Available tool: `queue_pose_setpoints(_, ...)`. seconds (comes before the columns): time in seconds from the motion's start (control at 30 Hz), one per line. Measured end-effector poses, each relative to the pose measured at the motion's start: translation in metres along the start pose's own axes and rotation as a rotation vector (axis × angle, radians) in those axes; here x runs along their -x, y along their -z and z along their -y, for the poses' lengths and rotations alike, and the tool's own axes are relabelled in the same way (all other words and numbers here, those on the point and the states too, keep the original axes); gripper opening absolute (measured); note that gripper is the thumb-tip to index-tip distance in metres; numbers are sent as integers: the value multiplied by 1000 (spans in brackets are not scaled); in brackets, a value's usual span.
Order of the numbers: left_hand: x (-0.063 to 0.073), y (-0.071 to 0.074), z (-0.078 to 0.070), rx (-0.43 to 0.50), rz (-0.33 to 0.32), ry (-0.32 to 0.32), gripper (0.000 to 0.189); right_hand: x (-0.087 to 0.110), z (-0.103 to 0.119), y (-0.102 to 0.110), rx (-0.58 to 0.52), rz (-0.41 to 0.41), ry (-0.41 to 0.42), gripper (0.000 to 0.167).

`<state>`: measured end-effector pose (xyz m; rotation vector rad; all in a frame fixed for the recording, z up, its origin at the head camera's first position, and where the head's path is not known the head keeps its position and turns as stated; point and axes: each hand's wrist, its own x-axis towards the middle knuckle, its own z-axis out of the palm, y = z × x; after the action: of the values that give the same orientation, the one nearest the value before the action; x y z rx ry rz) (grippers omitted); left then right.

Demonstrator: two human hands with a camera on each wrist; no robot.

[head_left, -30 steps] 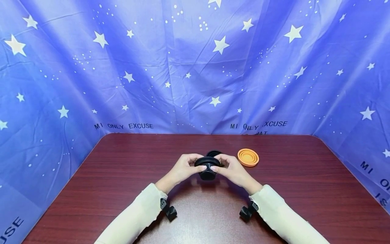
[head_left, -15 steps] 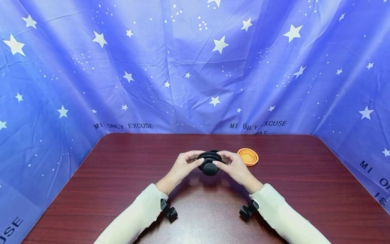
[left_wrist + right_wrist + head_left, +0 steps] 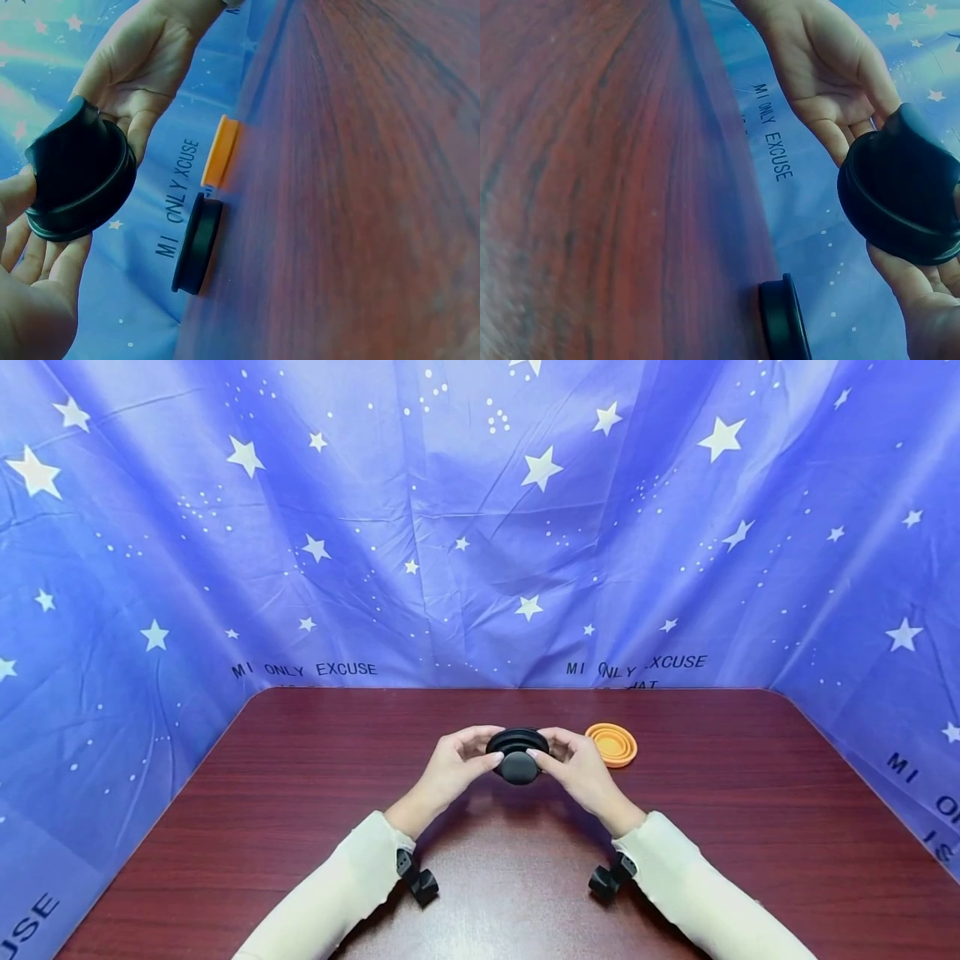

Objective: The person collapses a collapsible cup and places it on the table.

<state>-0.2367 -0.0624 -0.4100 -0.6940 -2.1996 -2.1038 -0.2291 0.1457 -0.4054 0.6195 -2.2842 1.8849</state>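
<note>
Above the middle of the dark red bench (image 3: 300, 827), a black collapsible cup (image 3: 516, 758) is held off the surface between both hands, tipped so its narrow closed base faces the person and its wide rim points away. The left hand (image 3: 456, 767) takes the cup's left side, thumb on the near face and fingers curled round behind the rim; the left wrist view shows the cup (image 3: 79, 180) lying against those fingers (image 3: 41, 259). The right hand (image 3: 576, 768) mirrors this on the right side, its grip likewise closed on the cup, with fingers (image 3: 907, 274) under the rim in the right wrist view.

Just behind the hands, a second black round piece (image 3: 196, 244) lies flat on the bench, mostly hidden from the head camera. Near it to the right sits a flattened orange cup (image 3: 612, 744), apart from the hands. Cream sleeves (image 3: 352, 877) cover both forearms. Blue star-printed cloth (image 3: 480, 527) hangs behind and to both sides of the bench.
</note>
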Motion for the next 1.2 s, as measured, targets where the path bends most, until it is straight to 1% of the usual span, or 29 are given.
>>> queue_pose_setpoints(0.07, -1, 0, 1, -12, -7, -2, 33, 1, 0, -1, 3, 1, -18, 23)
queue_pose_setpoints(0.17, -1, 0, 0, -28, -16, 4, 31, 2, 0, -2, -19, 25, -54, 25)
queue_pose_setpoints(0.3, -2, 1, -4, -82, -16, 15, 31, 2, -3, -2, -89, 63, -96, 27)
queue_pose_setpoints(0.33, -1, 1, -9, -98, -13, 17, 31, 2, -3, -1, -94, 70, -95, 27)
queue_pose_setpoints(0.4, 2, 1, -20, -145, -5, 15, 31, 2, -5, -1, -70, 90, -84, 26)
queue_pose_setpoints(0.47, 5, 0, -32, -201, 13, 9, 32, 3, -5, 0, -11, 113, -58, 27)
queue_pose_setpoints(0.53, 8, -2, -43, -260, 30, -16, 31, 3, -5, 0, 44, 132, -35, 28)
queue_pose_setpoints(0.6, 10, -4, -48, -311, 39, -29, 31, 4, -5, 0, 72, 150, -30, 30)
queue_pose_setpoints(0.67, 11, -5, -51, -321, 39, -35, 30, 4, -4, 0, 73, 160, -32, 31)
queue_pose_setpoints(0.77, 8, -4, -38, -273, 25, -17, 32, 4, -4, -1, 68, 182, -26, 32)
queue_pose_setpoints(0.9, 1, -1, -14, -152, 27, -26, 35, 3, -3, -2, 38, 190, -9, 29)
queue_pose_setpoints(0.97, 0, 1, -11, -88, 45, -37, 36, 3, -1, -2, -11, 179, -16, 28)
queue_pose_setpoints(1.03, -1, 2, -10, -21, 79, -25, 37, 3, 0, -3, -80, 174, -19, 28)
queue_pose_setpoints(1.1, 0, 4, -10, 41, 122, 2, 38, 2, 1, -3, -159, 176, -23, 29)
queue_pose_setpoints(1.2, 0, 4, -11, 67, 158, 40, 37, 3, 2, -3, -236, 186, -28, 27)
